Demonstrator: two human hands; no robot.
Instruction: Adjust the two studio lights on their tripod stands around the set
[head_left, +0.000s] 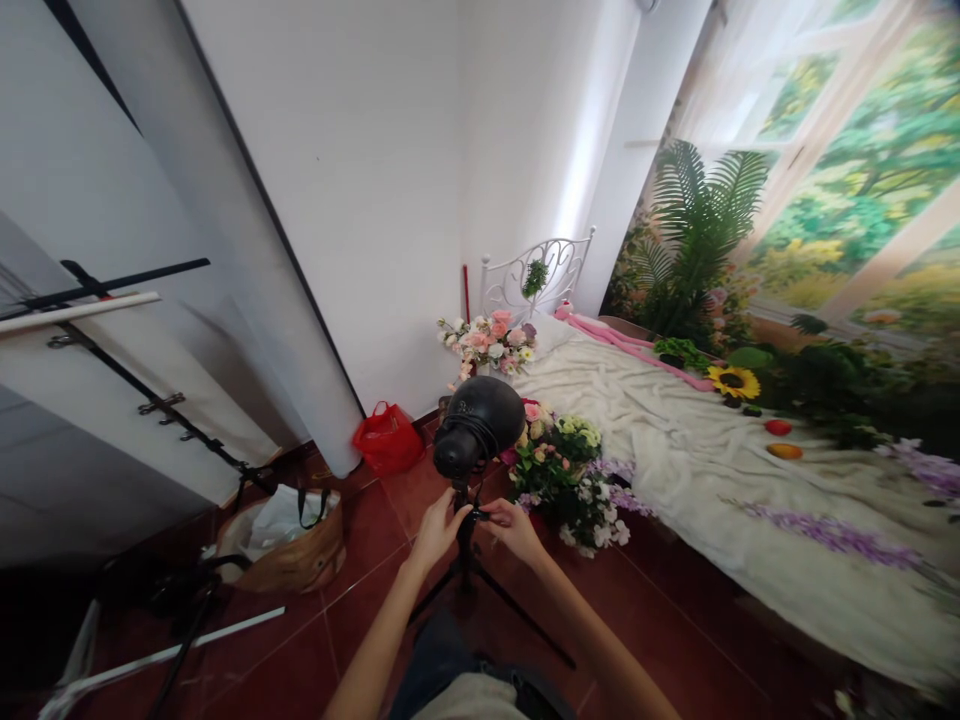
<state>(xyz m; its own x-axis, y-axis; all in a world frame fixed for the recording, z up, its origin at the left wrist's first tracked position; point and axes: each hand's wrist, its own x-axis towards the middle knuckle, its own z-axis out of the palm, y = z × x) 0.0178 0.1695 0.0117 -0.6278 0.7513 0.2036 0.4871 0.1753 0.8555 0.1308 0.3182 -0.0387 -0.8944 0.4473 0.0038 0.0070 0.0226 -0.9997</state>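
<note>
A black lamp-like head (484, 415), rounded, with a dark cord looped around its narrow end, sits on a black tripod stand (466, 545) directly before me. My left hand (440, 525) is closed at the stand's upper post, just below the head. From the other side, my right hand (514, 527) pinches a small black part that looks like a knob at the same height. The fingers of both hands nearly meet there. What exactly lies between the fingertips is partly hidden. The stand's legs spread over the red tiled floor (367, 575).
To the right is a bed (675, 440) with a cream blanket and scattered artificial flowers. Bunches of flowers (562, 460) stand beside it. A red bag (388, 438), a woven basket (300, 555) and a white bar (180, 650) lie left. A backdrop stand (161, 400) leans there.
</note>
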